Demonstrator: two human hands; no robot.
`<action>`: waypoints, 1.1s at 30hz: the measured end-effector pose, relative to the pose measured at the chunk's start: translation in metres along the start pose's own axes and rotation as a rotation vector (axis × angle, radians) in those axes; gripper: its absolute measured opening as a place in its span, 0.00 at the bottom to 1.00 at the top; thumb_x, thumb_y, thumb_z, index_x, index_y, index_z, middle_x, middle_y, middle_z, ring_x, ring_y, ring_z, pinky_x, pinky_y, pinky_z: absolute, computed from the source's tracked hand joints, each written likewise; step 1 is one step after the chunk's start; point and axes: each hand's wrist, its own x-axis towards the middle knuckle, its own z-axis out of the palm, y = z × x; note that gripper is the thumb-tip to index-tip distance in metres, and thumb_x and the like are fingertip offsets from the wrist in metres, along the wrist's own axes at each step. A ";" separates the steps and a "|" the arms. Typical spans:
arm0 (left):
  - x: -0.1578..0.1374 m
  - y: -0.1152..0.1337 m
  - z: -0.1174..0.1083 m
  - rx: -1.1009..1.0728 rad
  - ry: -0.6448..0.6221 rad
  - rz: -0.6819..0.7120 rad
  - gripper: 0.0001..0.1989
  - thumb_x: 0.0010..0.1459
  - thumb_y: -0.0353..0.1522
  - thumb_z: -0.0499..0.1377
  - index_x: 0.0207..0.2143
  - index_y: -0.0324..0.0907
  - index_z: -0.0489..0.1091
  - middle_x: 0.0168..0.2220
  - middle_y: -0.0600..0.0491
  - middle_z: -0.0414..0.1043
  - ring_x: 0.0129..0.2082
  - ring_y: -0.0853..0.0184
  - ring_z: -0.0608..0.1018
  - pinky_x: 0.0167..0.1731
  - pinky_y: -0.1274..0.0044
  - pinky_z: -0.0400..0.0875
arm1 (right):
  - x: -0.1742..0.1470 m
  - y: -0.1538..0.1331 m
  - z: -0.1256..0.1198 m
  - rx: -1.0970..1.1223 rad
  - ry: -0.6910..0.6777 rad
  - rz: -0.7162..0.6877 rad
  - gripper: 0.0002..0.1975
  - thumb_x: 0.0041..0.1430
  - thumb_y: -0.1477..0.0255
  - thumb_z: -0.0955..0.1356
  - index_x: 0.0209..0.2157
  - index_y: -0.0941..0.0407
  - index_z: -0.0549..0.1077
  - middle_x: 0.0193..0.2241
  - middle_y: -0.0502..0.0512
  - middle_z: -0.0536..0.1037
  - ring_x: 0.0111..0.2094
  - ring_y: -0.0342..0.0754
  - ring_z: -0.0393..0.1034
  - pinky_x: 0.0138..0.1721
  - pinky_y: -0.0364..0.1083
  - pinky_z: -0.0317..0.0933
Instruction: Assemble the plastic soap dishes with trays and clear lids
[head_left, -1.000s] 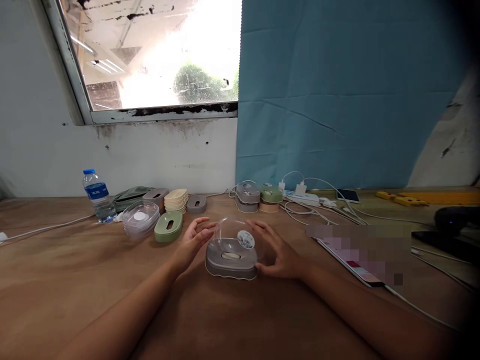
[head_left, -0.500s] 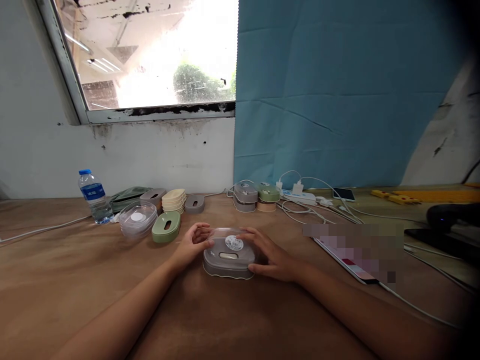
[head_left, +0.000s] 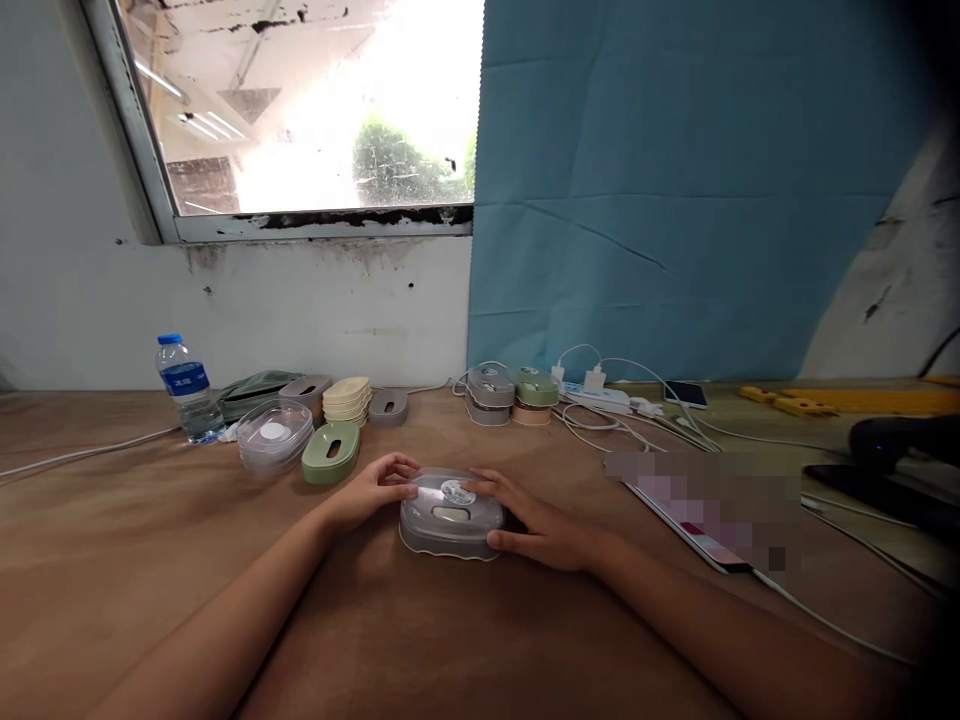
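Note:
A grey rounded plastic box [head_left: 450,545] stands on the table in front of me, with an oval slot in its top and a wavy pale lower rim. Over it sits a clear plastic cover [head_left: 480,513] bearing a round white label. My left hand [head_left: 379,488] curls round the cover's left side, thumb at the near left and fingers at the far corner. On the right, my right hand [head_left: 532,520] has its fingers over the cover's top and far edge, with the thumb against the near right side. Both hands grip the covered box between them.
To the left are a green slotted piece [head_left: 331,453], stacked clear covers [head_left: 276,440], cream pieces [head_left: 347,400] and a water bottle [head_left: 187,390]. Behind stand covered boxes [head_left: 491,395] beside a power strip [head_left: 596,397]. A tablet-like device [head_left: 690,525] with a cable lies right.
The clear cover has come down lower and flatter over the grey box. Both hands and the box have shifted slightly left in view.

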 end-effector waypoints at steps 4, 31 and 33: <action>-0.001 0.001 0.000 -0.012 -0.020 -0.006 0.18 0.45 0.31 0.62 0.40 0.41 0.65 0.41 0.51 0.65 0.39 0.68 0.69 0.39 0.77 0.62 | 0.001 -0.001 0.000 -0.020 0.001 -0.009 0.30 0.54 0.57 0.62 0.57 0.48 0.51 0.58 0.56 0.47 0.57 0.54 0.47 0.55 0.54 0.47; -0.002 -0.005 -0.004 -0.087 -0.112 0.008 0.17 0.46 0.31 0.60 0.41 0.41 0.65 0.41 0.51 0.68 0.35 0.69 0.72 0.35 0.78 0.63 | 0.003 -0.013 0.004 -0.195 0.019 -0.077 0.42 0.43 0.55 0.68 0.58 0.50 0.49 0.60 0.57 0.45 0.59 0.58 0.42 0.56 0.57 0.44; -0.002 -0.004 -0.004 -0.069 -0.117 0.021 0.18 0.46 0.31 0.60 0.42 0.41 0.65 0.41 0.51 0.69 0.35 0.69 0.72 0.35 0.78 0.64 | 0.003 -0.010 0.005 -0.229 0.036 -0.107 0.42 0.44 0.54 0.68 0.58 0.50 0.49 0.61 0.56 0.45 0.59 0.57 0.42 0.56 0.56 0.44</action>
